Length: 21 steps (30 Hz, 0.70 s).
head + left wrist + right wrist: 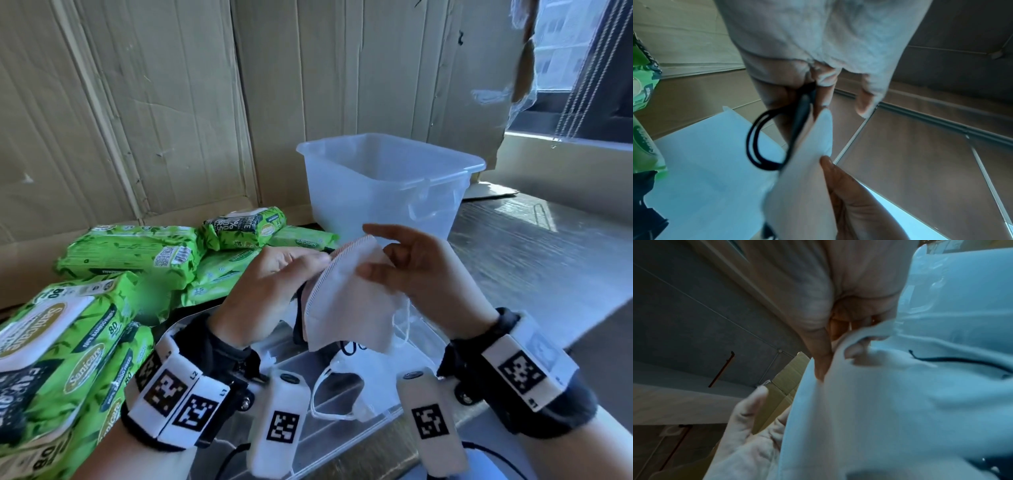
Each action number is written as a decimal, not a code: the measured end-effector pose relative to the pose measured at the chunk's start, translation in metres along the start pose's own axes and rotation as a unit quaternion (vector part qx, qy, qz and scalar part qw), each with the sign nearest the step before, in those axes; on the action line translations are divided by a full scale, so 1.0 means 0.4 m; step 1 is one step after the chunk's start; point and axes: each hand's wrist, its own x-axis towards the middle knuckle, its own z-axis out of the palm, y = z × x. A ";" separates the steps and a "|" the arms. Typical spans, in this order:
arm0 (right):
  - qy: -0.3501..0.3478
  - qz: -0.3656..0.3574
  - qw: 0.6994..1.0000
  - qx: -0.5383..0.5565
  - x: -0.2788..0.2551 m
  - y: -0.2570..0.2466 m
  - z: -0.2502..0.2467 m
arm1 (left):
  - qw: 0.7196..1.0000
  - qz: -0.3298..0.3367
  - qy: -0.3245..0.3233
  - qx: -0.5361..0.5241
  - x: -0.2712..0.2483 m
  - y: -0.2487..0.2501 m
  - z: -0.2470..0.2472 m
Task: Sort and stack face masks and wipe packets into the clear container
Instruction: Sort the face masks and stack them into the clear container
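Observation:
A white folded face mask [346, 308] is held up between both hands in front of the clear container [387, 185]. My left hand [308, 269] grips its ribbed left edge together with black ear loops [764, 146]. My right hand [387, 255] pinches the mask's right side, thumb on the front and index finger raised free. The wrist views show the same white mask [807, 186] [890, 410] close up. A second white mask [346, 383] lies below the hands on a clear plastic lid [342, 442]. Green wipe packets [137, 253] are piled at the left.
Large green wipe packs [61, 359] stack at the near left. Cardboard sheets [154, 102] line the back wall. The grey table [531, 267] stretches to the right of the container. A window [582, 51] is at the top right.

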 end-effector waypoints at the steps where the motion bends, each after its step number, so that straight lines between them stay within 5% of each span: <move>1: -0.004 0.003 1.000 0.000 0.001 -0.002 0.001 | 1.000 0.005 0.001 0.019 -0.001 0.002 0.004; 7: 0.060 -0.041 0.990 -0.121 0.002 0.009 -0.019 | 0.991 0.020 0.048 0.127 0.014 0.005 0.010; 11: 0.086 -0.100 0.969 -0.209 -0.002 -0.012 -0.025 | 0.992 0.026 0.024 0.118 0.035 0.028 0.014; 16: 0.049 -0.100 0.987 -0.118 0.002 -0.018 -0.044 | 0.993 0.014 0.050 0.103 0.044 0.036 0.022; 21: 0.106 -0.078 0.991 -0.023 0.027 -0.015 -0.086 | 0.988 0.002 0.092 0.125 0.034 0.031 -0.005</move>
